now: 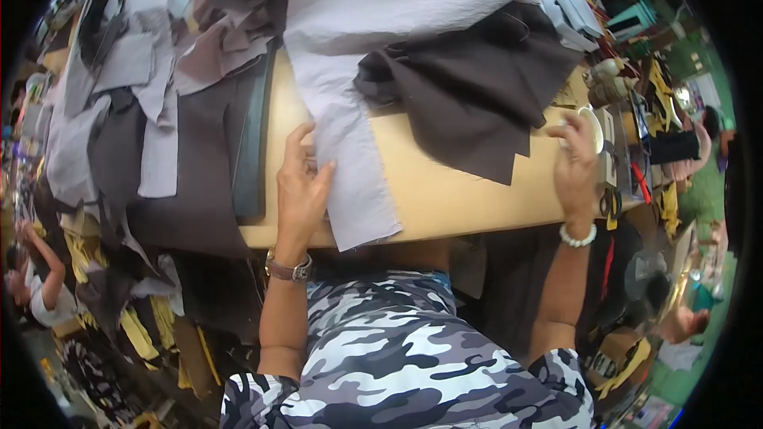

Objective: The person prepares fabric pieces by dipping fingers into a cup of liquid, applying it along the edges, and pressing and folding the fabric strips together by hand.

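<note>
My left hand point(304, 183) lies at the left edge of a light grey cloth strip point(350, 167), its thumb over the cloth and its fingers apart. The strip hangs a little over the table's front edge and joins a wider light grey piece above. A dark brown cloth point(477, 87) lies crumpled partly on top of it. My right hand point(575, 160) is raised at the table's right side, near a white round object point(593, 129), fingers curved and slightly blurred. Whether it holds anything is too unclear to tell.
Piled grey and dark cloths point(151, 127) cover the left side of the wooden table point(445, 202). At its right edge are scissors point(610, 205), a red item point(640, 183) and a tray of small things. People sit at far left and right.
</note>
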Demonstrator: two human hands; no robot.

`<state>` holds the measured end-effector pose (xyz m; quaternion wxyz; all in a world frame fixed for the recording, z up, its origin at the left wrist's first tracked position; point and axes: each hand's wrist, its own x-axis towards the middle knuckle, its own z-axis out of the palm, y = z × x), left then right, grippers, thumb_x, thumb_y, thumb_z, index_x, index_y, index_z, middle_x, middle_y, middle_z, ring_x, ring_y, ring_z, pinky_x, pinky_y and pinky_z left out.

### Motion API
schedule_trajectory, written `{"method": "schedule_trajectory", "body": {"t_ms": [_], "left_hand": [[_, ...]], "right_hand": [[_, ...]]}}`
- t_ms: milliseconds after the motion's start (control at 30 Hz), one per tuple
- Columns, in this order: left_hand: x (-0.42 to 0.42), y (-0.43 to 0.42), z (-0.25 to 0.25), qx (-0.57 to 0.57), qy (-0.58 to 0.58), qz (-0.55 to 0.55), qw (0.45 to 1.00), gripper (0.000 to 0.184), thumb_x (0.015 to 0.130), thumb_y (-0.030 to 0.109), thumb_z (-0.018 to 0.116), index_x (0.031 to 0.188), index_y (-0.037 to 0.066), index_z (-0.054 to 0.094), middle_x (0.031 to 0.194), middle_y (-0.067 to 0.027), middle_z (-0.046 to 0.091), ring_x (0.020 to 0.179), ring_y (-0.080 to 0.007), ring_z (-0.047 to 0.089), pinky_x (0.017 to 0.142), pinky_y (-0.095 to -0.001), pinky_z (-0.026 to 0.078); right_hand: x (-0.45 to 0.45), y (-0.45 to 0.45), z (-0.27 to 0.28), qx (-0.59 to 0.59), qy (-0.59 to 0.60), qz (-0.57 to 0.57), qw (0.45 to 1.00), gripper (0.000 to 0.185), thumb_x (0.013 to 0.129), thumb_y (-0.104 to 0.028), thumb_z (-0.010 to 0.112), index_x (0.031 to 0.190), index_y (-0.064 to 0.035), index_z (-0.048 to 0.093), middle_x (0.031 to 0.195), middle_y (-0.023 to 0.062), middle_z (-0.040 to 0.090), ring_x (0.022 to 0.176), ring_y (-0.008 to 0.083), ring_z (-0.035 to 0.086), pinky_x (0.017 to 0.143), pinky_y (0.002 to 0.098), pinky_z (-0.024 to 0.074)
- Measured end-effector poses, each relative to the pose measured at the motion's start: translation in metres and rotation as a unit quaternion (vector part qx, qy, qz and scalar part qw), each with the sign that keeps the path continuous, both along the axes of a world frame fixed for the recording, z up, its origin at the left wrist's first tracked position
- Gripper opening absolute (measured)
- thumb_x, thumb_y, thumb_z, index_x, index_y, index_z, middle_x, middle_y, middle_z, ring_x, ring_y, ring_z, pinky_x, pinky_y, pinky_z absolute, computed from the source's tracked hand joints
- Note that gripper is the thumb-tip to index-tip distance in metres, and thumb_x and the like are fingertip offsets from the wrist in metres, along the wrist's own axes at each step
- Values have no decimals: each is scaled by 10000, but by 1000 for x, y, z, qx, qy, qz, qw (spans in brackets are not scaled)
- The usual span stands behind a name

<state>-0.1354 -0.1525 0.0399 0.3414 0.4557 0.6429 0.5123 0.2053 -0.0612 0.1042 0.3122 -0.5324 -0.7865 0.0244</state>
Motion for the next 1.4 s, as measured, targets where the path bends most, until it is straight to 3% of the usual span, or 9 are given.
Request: {"method": "schedule_trajectory", "body": {"t_ms": [67,200,367,467,567,767,967,1067,1400], "left_hand": [[-8,-1,-8,-8,22,-25,999,559,790,-47,584,1321,25,425,1022,-181,597,789,-157,591,653,-258,473],[-16,-1,-4,-17,37,-16,999,614,784,-49,559,1366,54,391,1117,-178,566,890,-222,587,744,-306,472],[-14,5,-4,55,129,-54,989,657,752,-28,569,1377,68,390,1075,-191,532,979,-340,541,838,-393,435],[-10,10,-7,49,173,-60,982,574,772,-23,594,1328,44,468,1117,-159,551,918,-280,564,833,-332,436],[-10,14,-13,6,210,-54,976,468,766,-2,603,1229,-20,539,1090,-213,543,990,-360,554,867,-362,431],[-13,19,-2,-20,221,-59,973,437,768,28,604,1189,-73,546,1160,-265,530,1080,-408,524,937,-404,408],[-16,18,-14,25,255,-57,965,437,764,9,567,1193,-67,528,1180,-258,509,1057,-420,523,907,-432,431],[-16,17,-6,-23,218,-67,973,451,787,45,603,1221,-54,536,1235,-283,505,1143,-414,498,982,-384,386],[-16,15,-13,0,231,-61,971,457,803,60,605,1246,-22,531,1247,-284,505,1162,-405,493,994,-383,378]], "right_hand": [[-64,-17,6,-111,138,127,976,385,706,123,377,941,-2,656,1041,160,583,992,261,579,821,330,459],[-140,-19,-31,-293,211,314,878,398,740,90,392,1048,6,630,1047,169,570,974,258,568,851,330,443],[-179,14,-79,-197,194,297,914,427,742,88,384,1081,-2,628,1003,170,557,929,317,558,857,352,436],[-185,27,-74,-224,169,260,924,421,745,84,381,1059,-8,646,989,185,542,920,325,555,854,349,437],[-190,34,-80,-195,163,266,930,407,749,85,380,1028,-1,664,1024,198,547,962,338,560,888,352,439],[-190,35,-85,-178,133,273,936,389,756,80,420,1017,-36,685,1051,217,547,1022,341,548,916,369,432],[-167,3,-79,-94,42,342,934,371,714,76,499,971,-83,714,1057,183,555,1006,328,546,901,383,429],[-155,-10,-73,-148,22,367,918,367,704,78,508,945,-96,723,1055,160,561,995,324,547,888,394,429],[-181,41,-84,-116,59,338,932,337,785,58,514,1044,-74,685,1045,180,552,979,328,548,881,380,448]]}}
